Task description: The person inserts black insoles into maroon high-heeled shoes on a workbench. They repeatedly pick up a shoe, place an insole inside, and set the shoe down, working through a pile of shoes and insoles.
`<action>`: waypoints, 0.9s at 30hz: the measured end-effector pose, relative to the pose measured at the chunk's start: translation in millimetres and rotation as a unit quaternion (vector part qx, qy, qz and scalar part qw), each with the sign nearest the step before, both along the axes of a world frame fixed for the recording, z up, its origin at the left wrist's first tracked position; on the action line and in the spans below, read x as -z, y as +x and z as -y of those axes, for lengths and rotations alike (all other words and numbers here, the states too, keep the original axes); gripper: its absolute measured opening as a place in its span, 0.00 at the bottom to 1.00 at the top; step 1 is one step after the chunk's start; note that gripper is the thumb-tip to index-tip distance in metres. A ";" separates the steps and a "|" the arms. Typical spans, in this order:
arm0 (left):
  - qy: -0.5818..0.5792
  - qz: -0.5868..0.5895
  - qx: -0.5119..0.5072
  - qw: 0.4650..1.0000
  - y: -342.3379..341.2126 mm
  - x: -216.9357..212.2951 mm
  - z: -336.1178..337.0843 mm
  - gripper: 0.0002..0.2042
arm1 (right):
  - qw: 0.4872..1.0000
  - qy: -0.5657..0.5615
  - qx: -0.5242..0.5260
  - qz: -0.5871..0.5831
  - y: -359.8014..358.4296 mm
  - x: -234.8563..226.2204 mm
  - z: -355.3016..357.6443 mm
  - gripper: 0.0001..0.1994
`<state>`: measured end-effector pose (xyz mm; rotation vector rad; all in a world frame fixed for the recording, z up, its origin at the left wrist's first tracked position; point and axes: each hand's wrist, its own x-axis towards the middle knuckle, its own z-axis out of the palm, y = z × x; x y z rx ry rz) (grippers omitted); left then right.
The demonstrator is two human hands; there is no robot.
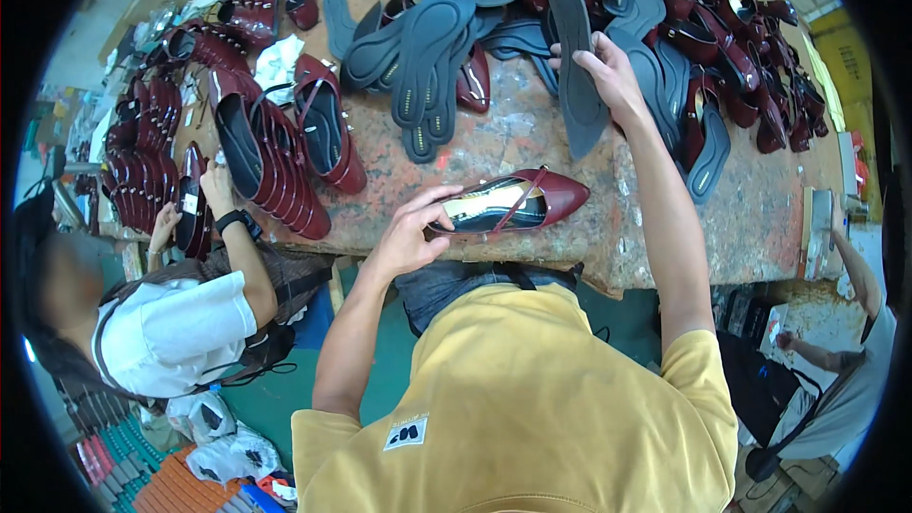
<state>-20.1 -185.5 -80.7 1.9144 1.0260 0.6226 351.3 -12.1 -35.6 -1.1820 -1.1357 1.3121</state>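
The left hand (410, 233) is half closed, with its fingers and thumb bent around the back of a shoe (567, 198). The shoe is at the near edge of the table (518, 138), right in front of the yellow shirt (560, 389). It is dark red, smooth and shiny, with a thin strap over the top and a shiny gold lining. The right hand (613, 81) is pinched on an insole (573, 47), thumb in front and fingers behind. The insole is flat, dark grey and dull, round at one end and sharp at the other.

The hand hides the shoe's heel end. The shoe's sole is out of sight, so I cannot tell if it touches the table. The far pile of insoles (432, 57) is cut off at the top, and the heap of shoes (731, 47) is too jumbled to count.

The shoe lies long ways from left to right, and its pointed toe faces right. The insole runs nearly up and down, its round end far away and its sharp end toward the yellow shirt.
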 end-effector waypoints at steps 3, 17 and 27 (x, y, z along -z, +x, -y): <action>0.142 -0.137 0.007 0.980 27.9 -38.2 3.2 0.12 | 0.998 -0.021 -0.042 -0.033 16.4 -16.3 54.4 0.12; 0.246 -0.105 -0.165 0.949 30.8 -33.7 50.5 0.16 | 0.850 0.183 -0.284 0.404 -42.4 1.3 145.3 0.14; -0.044 -0.086 -0.223 0.970 36.7 -44.3 24.9 0.28 | 0.800 0.236 -0.337 0.436 -91.2 23.0 134.9 0.17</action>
